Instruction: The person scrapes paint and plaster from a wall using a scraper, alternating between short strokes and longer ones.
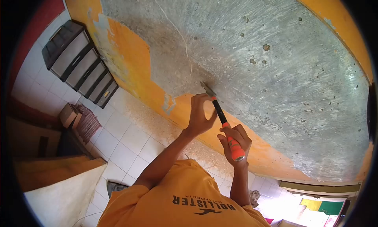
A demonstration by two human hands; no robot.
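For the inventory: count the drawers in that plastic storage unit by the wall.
4 drawers in the drawer unit, stacked in one column: first, second, third, fourth. None seem hidden.

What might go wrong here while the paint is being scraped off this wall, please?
The left hand steadies the scraper close to its blade, so a slip could nick the fingers. Paint dust lies along the floor tiles and might be slippery underfoot.

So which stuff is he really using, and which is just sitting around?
In use: scraper, left hand near the blade, right hand on the orange grip, wall with orange paint.
Lying about: drawers, box, paint dust on the floor.
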